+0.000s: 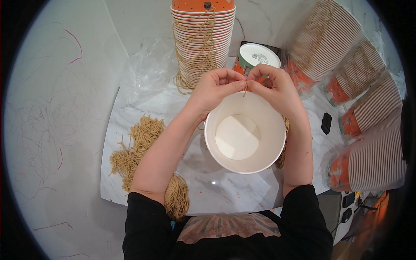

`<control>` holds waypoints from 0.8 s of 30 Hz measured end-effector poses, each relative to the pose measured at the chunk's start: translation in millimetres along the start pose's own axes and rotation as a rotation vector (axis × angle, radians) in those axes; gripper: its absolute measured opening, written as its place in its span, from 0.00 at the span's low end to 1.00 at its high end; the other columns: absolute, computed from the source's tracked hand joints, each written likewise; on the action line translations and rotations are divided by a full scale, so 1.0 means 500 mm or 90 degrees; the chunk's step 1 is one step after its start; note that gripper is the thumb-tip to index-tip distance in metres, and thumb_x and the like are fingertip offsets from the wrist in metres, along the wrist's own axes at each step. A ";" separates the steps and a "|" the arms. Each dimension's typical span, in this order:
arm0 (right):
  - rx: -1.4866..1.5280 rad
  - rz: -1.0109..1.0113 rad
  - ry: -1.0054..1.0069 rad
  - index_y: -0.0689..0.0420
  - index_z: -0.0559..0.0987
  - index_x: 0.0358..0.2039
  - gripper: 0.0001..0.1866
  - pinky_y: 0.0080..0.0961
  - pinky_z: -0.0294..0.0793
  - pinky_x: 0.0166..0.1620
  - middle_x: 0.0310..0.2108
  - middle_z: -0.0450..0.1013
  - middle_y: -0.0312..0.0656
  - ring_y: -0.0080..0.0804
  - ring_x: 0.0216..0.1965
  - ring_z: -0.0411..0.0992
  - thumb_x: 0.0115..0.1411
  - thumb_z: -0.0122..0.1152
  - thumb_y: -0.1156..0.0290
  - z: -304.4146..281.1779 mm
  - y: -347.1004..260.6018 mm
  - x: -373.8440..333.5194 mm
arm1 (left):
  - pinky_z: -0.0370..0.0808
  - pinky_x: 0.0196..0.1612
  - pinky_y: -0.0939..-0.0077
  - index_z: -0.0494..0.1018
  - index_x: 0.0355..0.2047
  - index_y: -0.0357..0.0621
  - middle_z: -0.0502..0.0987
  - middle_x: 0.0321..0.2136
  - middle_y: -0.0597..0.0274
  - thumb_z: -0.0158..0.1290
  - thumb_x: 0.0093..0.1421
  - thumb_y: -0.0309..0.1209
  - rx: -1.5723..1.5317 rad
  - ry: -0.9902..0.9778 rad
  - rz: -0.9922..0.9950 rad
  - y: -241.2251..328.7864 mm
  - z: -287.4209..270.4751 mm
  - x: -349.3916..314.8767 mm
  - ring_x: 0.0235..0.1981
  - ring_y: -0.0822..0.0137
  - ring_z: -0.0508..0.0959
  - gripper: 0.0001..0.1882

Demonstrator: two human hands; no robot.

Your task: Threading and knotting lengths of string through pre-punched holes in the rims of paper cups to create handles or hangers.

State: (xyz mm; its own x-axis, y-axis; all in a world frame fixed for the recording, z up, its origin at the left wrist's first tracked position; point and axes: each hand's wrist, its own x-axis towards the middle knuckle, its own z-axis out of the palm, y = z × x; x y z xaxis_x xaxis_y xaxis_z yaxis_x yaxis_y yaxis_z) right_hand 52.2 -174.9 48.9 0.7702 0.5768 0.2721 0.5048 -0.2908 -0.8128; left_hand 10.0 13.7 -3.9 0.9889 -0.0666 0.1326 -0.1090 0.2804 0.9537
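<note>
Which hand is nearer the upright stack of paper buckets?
Left: the left hand is just in front of the upright stack's right side; the right hand is farther right.

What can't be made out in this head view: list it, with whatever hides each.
Head view, thin tan cord: its upper part, covered by the left hand and right hand.
Head view, tall orange-and-white paper bucket stack: its top, cut off by the upper edge.
Head view, tan cord bundle: partly hidden behind the round white paper bucket and right forearm.
</note>
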 end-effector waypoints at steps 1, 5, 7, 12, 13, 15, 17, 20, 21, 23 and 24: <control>0.005 0.004 -0.001 0.63 0.77 0.30 0.07 0.18 0.70 0.27 0.24 0.76 0.34 0.17 0.24 0.73 0.59 0.63 0.73 0.000 -0.001 0.000 | 0.80 0.38 0.80 0.77 0.42 0.38 0.82 0.36 0.61 0.60 0.62 0.26 -0.004 0.005 -0.005 0.000 -0.001 0.000 0.35 0.74 0.82 0.09; 0.025 0.021 -0.015 0.63 0.77 0.30 0.07 0.18 0.70 0.27 0.24 0.76 0.33 0.17 0.25 0.73 0.59 0.63 0.73 -0.001 0.004 0.002 | 0.81 0.38 0.80 0.77 0.42 0.37 0.82 0.36 0.60 0.60 0.62 0.26 -0.010 0.008 -0.022 0.005 -0.001 -0.001 0.35 0.74 0.82 0.09; 0.055 0.049 -0.005 0.63 0.77 0.31 0.07 0.18 0.70 0.27 0.24 0.76 0.33 0.16 0.24 0.73 0.59 0.64 0.72 -0.001 0.003 0.001 | 0.81 0.38 0.80 0.77 0.43 0.37 0.82 0.36 0.60 0.60 0.62 0.25 -0.013 0.003 -0.034 0.006 -0.003 -0.001 0.35 0.74 0.82 0.10; 0.036 0.059 -0.027 0.64 0.77 0.31 0.08 0.18 0.71 0.28 0.25 0.76 0.33 0.15 0.26 0.72 0.59 0.64 0.72 0.003 0.031 0.007 | 0.80 0.37 0.80 0.77 0.42 0.36 0.82 0.35 0.60 0.60 0.62 0.25 0.009 0.018 -0.039 -0.006 0.000 0.001 0.34 0.75 0.81 0.09; 0.048 0.050 -0.023 0.64 0.78 0.31 0.08 0.18 0.71 0.29 0.25 0.76 0.33 0.16 0.26 0.72 0.59 0.64 0.72 0.007 0.037 0.009 | 0.80 0.37 0.80 0.77 0.41 0.36 0.82 0.35 0.60 0.60 0.62 0.25 0.011 0.022 -0.035 -0.006 0.000 0.000 0.34 0.75 0.81 0.09; 0.045 0.043 -0.021 0.64 0.78 0.31 0.07 0.18 0.71 0.30 0.25 0.76 0.34 0.16 0.27 0.72 0.59 0.64 0.72 0.011 0.043 0.011 | 0.79 0.37 0.80 0.77 0.41 0.36 0.82 0.35 0.60 0.60 0.62 0.25 0.025 0.029 -0.035 -0.004 0.003 -0.002 0.33 0.75 0.81 0.09; 0.043 0.035 -0.020 0.64 0.79 0.31 0.07 0.18 0.71 0.30 0.25 0.76 0.34 0.16 0.27 0.72 0.59 0.63 0.72 0.016 0.049 0.012 | 0.79 0.36 0.80 0.77 0.41 0.36 0.82 0.34 0.60 0.60 0.62 0.25 0.039 0.037 -0.034 -0.005 0.003 -0.002 0.33 0.75 0.81 0.08; 0.048 0.033 -0.017 0.64 0.79 0.30 0.06 0.19 0.72 0.31 0.25 0.77 0.34 0.17 0.27 0.72 0.58 0.63 0.73 0.021 0.051 0.013 | 0.79 0.36 0.80 0.76 0.41 0.36 0.82 0.33 0.60 0.61 0.61 0.24 0.074 0.062 -0.026 -0.009 0.000 0.000 0.33 0.74 0.81 0.09; 0.049 0.036 -0.021 0.64 0.80 0.31 0.07 0.18 0.72 0.31 0.25 0.77 0.34 0.16 0.27 0.73 0.58 0.64 0.73 0.021 0.047 0.012 | 0.78 0.35 0.80 0.76 0.39 0.35 0.81 0.32 0.60 0.62 0.59 0.23 0.081 0.084 -0.027 -0.009 0.002 0.000 0.32 0.74 0.80 0.09; 0.050 0.038 -0.025 0.64 0.80 0.31 0.07 0.18 0.73 0.32 0.26 0.77 0.34 0.16 0.27 0.73 0.58 0.65 0.73 0.022 0.034 0.011 | 0.78 0.35 0.80 0.76 0.37 0.35 0.81 0.31 0.59 0.63 0.57 0.23 0.088 0.106 -0.029 -0.009 0.000 0.000 0.32 0.74 0.80 0.09; 0.043 0.054 -0.037 0.64 0.80 0.31 0.08 0.18 0.73 0.32 0.26 0.77 0.34 0.16 0.28 0.73 0.58 0.67 0.72 0.023 0.026 0.011 | 0.78 0.34 0.81 0.75 0.38 0.35 0.81 0.31 0.60 0.62 0.58 0.23 0.118 0.110 -0.018 -0.011 -0.003 0.000 0.31 0.74 0.80 0.09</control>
State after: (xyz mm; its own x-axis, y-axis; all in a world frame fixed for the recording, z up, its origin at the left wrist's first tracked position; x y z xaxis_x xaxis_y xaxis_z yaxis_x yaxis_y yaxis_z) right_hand 58.4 -167.1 33.9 0.7842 0.5962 0.1719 0.4101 -0.2901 -0.8647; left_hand 10.8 13.9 -9.4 0.9927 0.0969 0.0722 -0.0818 0.0997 0.9916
